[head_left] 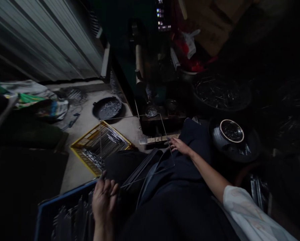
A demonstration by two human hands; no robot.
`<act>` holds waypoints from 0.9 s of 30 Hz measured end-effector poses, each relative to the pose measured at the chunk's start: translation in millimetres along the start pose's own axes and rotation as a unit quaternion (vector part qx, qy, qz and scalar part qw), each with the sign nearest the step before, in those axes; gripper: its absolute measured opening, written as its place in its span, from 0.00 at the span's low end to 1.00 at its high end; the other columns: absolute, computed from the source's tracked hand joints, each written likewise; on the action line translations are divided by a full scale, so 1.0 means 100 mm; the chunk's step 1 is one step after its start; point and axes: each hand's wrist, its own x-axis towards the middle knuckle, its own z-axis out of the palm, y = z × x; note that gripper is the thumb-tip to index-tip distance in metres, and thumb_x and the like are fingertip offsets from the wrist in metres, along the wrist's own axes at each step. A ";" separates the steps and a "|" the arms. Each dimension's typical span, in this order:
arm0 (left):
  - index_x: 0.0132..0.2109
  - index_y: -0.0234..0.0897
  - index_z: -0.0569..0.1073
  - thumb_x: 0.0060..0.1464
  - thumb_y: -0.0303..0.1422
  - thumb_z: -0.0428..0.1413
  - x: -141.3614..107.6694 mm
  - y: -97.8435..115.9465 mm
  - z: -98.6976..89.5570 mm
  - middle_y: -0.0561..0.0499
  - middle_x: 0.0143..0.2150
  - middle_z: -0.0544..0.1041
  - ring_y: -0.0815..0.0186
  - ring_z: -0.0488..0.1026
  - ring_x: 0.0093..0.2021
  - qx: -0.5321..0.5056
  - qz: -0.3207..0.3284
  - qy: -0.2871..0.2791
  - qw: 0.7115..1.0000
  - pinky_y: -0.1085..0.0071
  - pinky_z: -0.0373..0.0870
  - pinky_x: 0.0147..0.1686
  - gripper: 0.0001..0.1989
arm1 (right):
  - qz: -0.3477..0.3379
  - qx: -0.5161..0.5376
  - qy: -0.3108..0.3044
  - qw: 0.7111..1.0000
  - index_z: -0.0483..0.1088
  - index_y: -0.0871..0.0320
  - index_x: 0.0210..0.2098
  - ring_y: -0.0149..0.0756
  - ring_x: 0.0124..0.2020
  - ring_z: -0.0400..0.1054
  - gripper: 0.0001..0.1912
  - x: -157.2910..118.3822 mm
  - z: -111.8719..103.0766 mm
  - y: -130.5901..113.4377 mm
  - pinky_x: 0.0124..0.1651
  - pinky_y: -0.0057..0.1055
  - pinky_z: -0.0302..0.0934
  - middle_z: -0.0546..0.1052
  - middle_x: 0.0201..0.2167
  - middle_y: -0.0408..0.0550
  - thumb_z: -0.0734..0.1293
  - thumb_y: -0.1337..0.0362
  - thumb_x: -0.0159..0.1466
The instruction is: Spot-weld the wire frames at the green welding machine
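A thin metal wire bent into a four-sided frame [122, 117] spans the space above my lap. My left hand [104, 195] is closed around its near left corner. At the right side of the frame, the fingers of my right hand [178, 145] meet the wire, seemingly in a light pinch. Several straight wire rods [141, 169] lie across my dark-clothed lap, beneath the frame. The frame's far edge passes in front of a machine with a small round dish of metal bits [151, 111].
A yellow crate [86, 164] of metal wires stands on the floor ahead left, near a black pan [97, 110] of small pieces. A blue-rimmed bin [39, 214] of dark metal strips is beside my left arm. Dark basins [252, 147] with metal parts stand right.
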 end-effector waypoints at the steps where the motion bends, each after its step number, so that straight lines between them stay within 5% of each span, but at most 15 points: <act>1: 0.40 0.33 0.75 0.55 0.32 0.60 0.05 -0.06 0.00 0.62 0.17 0.53 0.76 0.47 0.17 -0.015 -0.010 -0.017 1.000 0.83 0.53 0.14 0.07 | 0.002 0.006 0.012 1.000 0.64 0.55 0.58 0.37 0.38 0.76 0.29 -0.01 0.01 0.02 0.36 0.30 0.67 0.75 0.52 0.58 0.60 0.42 0.68; 10: 0.45 0.33 0.75 0.61 0.32 0.55 0.26 -0.17 0.02 0.61 0.17 0.55 0.76 0.48 0.17 -0.058 -0.035 -0.076 0.995 0.82 0.54 0.16 0.09 | -0.005 0.054 0.053 0.997 0.65 0.56 0.58 0.36 0.36 0.76 0.22 0.01 -0.06 0.01 0.34 0.28 0.68 0.77 0.48 0.55 0.65 0.62 0.65; 15: 0.48 0.36 0.74 0.63 0.30 0.50 0.24 -0.27 0.10 0.59 0.19 0.57 0.75 0.51 0.18 -0.075 -0.058 -0.105 0.990 0.81 0.57 0.18 0.10 | -0.049 0.060 0.121 0.990 0.67 0.55 0.56 0.34 0.33 0.75 0.24 0.09 -0.07 -0.04 0.26 0.23 0.65 0.79 0.45 0.51 0.69 0.59 0.61; 20: 0.52 0.38 0.74 0.62 0.31 0.53 0.17 -0.40 0.22 0.60 0.18 0.59 0.75 0.52 0.17 -0.072 -0.085 -0.122 0.986 0.77 0.63 0.22 0.12 | -0.094 0.022 0.213 0.972 0.71 0.57 0.52 0.30 0.25 0.70 0.26 0.16 -0.16 -0.13 0.15 0.18 0.51 0.79 0.37 0.49 0.71 0.57 0.55; 27: 0.53 0.36 0.74 0.60 0.31 0.54 0.14 -0.53 0.32 0.61 0.16 0.55 0.74 0.50 0.17 -0.078 -0.077 -0.091 0.990 0.79 0.56 0.17 0.14 | -0.060 0.120 0.230 0.964 0.72 0.56 0.45 0.23 0.19 0.59 0.23 0.09 -0.21 -0.22 0.14 0.16 0.42 0.74 0.28 0.41 0.73 0.63 0.49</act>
